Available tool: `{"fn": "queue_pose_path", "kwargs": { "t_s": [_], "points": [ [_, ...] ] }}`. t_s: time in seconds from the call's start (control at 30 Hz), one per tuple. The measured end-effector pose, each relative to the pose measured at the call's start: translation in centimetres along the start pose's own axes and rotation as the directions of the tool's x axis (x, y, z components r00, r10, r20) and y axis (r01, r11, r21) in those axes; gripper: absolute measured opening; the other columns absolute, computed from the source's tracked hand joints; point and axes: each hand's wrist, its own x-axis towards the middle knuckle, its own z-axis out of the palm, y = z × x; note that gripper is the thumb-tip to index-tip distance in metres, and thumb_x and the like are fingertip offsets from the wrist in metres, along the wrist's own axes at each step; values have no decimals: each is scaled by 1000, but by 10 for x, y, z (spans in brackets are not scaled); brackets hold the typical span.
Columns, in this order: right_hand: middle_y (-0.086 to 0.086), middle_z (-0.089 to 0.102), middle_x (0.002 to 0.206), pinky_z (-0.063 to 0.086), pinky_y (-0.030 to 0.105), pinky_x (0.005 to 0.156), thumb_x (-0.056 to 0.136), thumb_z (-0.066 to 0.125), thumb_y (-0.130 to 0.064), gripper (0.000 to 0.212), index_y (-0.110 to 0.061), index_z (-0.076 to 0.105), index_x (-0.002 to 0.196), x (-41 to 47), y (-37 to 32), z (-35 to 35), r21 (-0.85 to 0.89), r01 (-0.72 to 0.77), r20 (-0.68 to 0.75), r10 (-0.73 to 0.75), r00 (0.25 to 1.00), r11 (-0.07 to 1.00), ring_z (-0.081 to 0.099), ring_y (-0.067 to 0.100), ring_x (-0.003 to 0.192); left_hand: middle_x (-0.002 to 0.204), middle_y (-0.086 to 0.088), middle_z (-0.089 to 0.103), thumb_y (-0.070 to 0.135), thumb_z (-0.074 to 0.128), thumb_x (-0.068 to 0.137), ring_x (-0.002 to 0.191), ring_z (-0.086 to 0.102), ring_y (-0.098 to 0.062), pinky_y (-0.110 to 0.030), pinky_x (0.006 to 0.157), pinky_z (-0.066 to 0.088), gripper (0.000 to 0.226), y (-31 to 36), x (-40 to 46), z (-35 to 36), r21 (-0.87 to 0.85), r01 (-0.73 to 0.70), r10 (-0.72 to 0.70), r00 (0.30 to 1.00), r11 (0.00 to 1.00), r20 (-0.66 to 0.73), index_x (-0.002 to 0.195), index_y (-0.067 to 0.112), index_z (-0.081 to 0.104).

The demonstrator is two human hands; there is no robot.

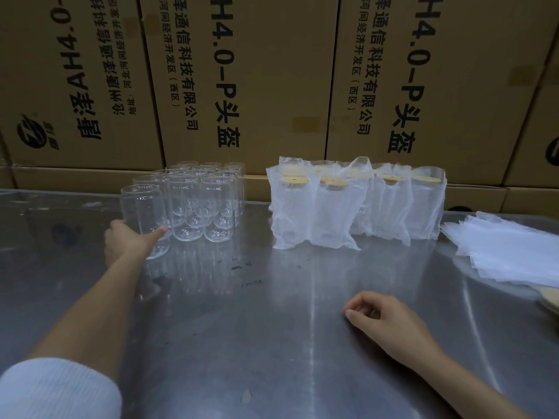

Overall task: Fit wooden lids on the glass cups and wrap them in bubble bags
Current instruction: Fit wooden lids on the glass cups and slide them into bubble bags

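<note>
A cluster of bare glass cups (199, 201) stands upright at the back left of the steel bench (272, 328), all of them clear, unlidded and holding nothing. To their right, well apart, stands a group of wrapped cups (357, 207), each upright in a white bubble bag with a round wooden lid (332, 180) showing at the open top. Flat bags (511, 249) lie stacked at the right edge of the bench, and just in front of them a few loose lids (551, 296) are cut off by the frame. Printed cartons (242, 80) form a wall behind the bench.

The left hand (127, 241) reaches forward on a straight arm with a white sleeve pushed up, gripping the nearest cup (145, 219) low on its side, thumb across the front and fingers round the back. That cup is upright at the front left corner of the cluster. The right hand (390, 320) rests on the bench, fingers loosely curled and holding nothing.
</note>
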Motion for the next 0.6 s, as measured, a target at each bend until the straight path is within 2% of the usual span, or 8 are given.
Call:
{"fn": "queue_pose_path", "kwargs": {
  "t_s": [0.13,0.27,0.37,0.43,0.5,0.53,0.6],
  "points": [
    [-29,62,70,40,20,61,86,62,-41,12,-39,63,75,1,0,0,-3,-10,-7,10,1000,1000,56,-8,59,134,-14,52,43,84,68,121,51,-36,-46,94,43,82,-3,-17,0,-41,-40,38,998,998,-40,131,6,46],
    [-32,61,70,39,20,60,86,61,-41,11,-40,63,75,2,1,1,20,-17,-11,17,1000,1000,56,-10,62,134,-10,52,46,84,67,120,53,-32,-44,96,43,83,3,-44,0,-54,-179,179,984,982,-6,132,10,47],
    [-22,65,69,47,26,68,85,63,-38,11,-38,63,74,5,5,2,98,-16,-47,21,999,995,59,-3,66,132,-5,55,47,85,65,114,56,-26,-40,95,45,82,16,-77,2,-144,-252,263,963,957,63,131,13,49],
    [-12,64,68,48,32,73,85,66,-31,14,-35,63,72,6,7,3,185,-2,-82,17,997,983,59,5,68,127,-2,57,42,87,64,103,57,-19,-32,89,46,77,29,-106,5,-250,-279,316,940,927,125,128,15,51],
    [-8,61,68,50,35,71,86,66,-22,17,-31,64,71,5,7,2,301,33,-124,5,992,953,56,10,66,122,1,58,37,88,63,100,56,-16,-28,84,45,74,42,-138,8,-350,-310,392,900,884,193,124,16,53],
    [-7,61,70,50,32,68,87,66,-18,18,-29,64,73,4,7,2,359,56,-149,-2,989,932,56,12,67,119,2,58,36,89,62,101,56,-16,-28,84,46,73,49,-155,9,-384,-325,430,874,864,228,123,17,54],
    [-1,63,79,47,17,59,88,67,-15,16,-28,64,79,2,5,-1,473,103,-207,-4,978,875,56,13,70,114,6,59,35,90,59,100,57,-15,-27,85,49,72,61,-191,13,-436,-349,494,822,830,284,120,17,56]
  ]
}}
